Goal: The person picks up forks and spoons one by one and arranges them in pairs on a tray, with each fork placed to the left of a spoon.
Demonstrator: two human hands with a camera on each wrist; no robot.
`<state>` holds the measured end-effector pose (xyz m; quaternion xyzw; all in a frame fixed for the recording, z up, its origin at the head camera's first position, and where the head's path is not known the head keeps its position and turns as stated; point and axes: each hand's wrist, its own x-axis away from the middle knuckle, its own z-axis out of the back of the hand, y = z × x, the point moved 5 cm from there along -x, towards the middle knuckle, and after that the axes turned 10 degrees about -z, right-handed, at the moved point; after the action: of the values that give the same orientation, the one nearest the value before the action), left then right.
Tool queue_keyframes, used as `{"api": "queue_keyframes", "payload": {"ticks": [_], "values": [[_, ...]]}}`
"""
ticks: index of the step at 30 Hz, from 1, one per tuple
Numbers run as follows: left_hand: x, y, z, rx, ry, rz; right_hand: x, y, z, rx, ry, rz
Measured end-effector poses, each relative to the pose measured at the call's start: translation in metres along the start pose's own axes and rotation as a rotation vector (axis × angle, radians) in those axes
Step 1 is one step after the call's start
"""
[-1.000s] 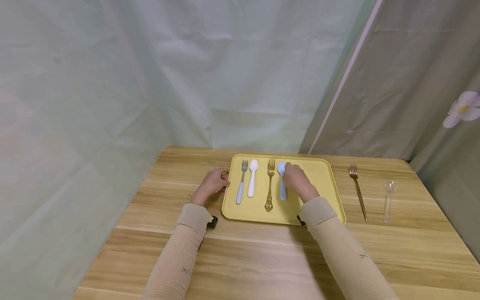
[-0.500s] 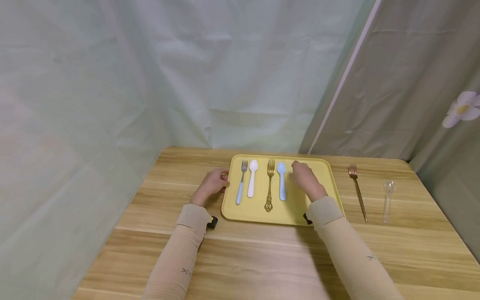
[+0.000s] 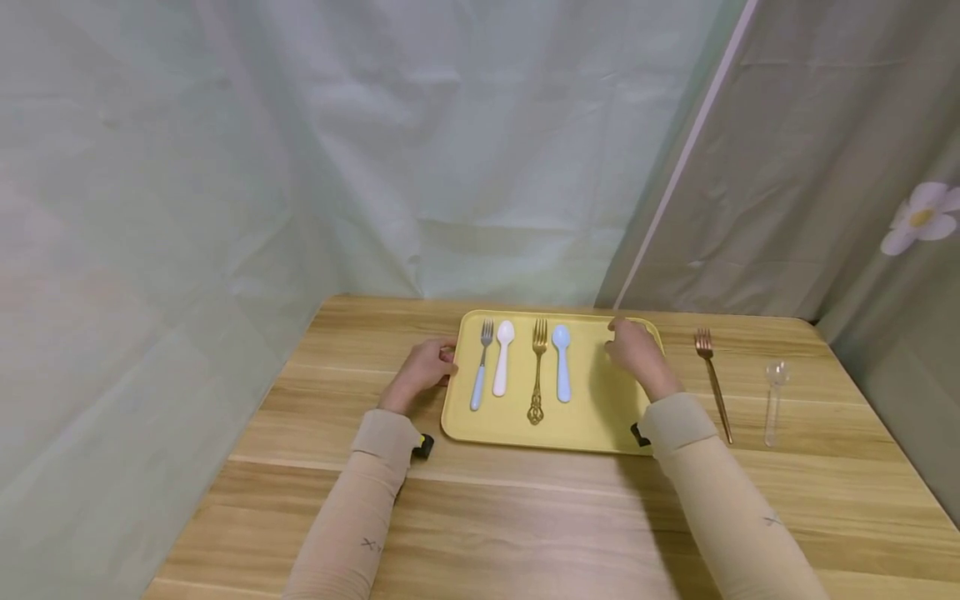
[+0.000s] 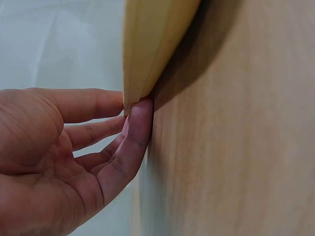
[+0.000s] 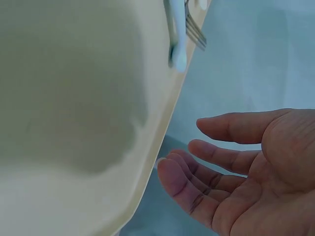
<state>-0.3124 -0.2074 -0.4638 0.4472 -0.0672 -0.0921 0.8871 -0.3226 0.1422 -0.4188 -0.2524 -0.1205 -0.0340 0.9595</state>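
At the left edge of the yellow tray (image 3: 525, 435), my left hand (image 3: 426, 364) pinches the rim; in the left wrist view a fingertip is tucked under the tray edge (image 4: 142, 49) and the thumb lies against its side. My right hand (image 3: 637, 354) hovers over the tray's right part with nothing in it, fingers loosely bent and apart from the thumb. Side by side on the tray lie a blue-handled fork (image 3: 480, 375), a white spoon (image 3: 502, 358), an ornate gold fork (image 3: 537, 375) and a light blue spoon (image 3: 562, 362). The blue spoon (image 5: 180, 49) also shows in the right wrist view.
To the right of the tray, a copper-coloured fork (image 3: 714, 383) and a clear plastic spoon (image 3: 773, 400) lie on the wooden table (image 3: 510, 517). A hanging pale curtain (image 3: 510, 167) stands behind the table's back edge.
My right hand has let go of the light blue spoon, which stays on the tray, and has moved right across the tray. The left hand keeps its place at the rim.
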Motion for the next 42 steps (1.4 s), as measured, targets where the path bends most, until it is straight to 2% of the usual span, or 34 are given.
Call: {"api": "queue_keyframes", "payload": {"ticks": [10,14,21,26,33,42], "values": [[0.000,-0.002,0.000,-0.007,0.002,-0.003,0.001,0.024,0.013,-0.028,-0.023,-0.014],[0.000,-0.001,0.001,-0.011,0.003,-0.011,0.002,0.035,0.021,-0.006,0.003,-0.019],[0.000,0.000,0.001,-0.013,0.006,-0.008,0.003,0.053,0.031,-0.006,0.004,-0.025],[0.000,0.000,0.001,-0.010,0.005,-0.009,0.001,0.067,0.038,0.009,0.043,-0.018],[-0.001,0.000,0.000,-0.007,-0.004,-0.016,0.002,0.085,0.041,-0.030,0.038,-0.088],[0.001,0.000,0.001,0.008,-0.004,-0.016,0.003,0.099,0.048,-0.020,0.048,-0.136]]}}
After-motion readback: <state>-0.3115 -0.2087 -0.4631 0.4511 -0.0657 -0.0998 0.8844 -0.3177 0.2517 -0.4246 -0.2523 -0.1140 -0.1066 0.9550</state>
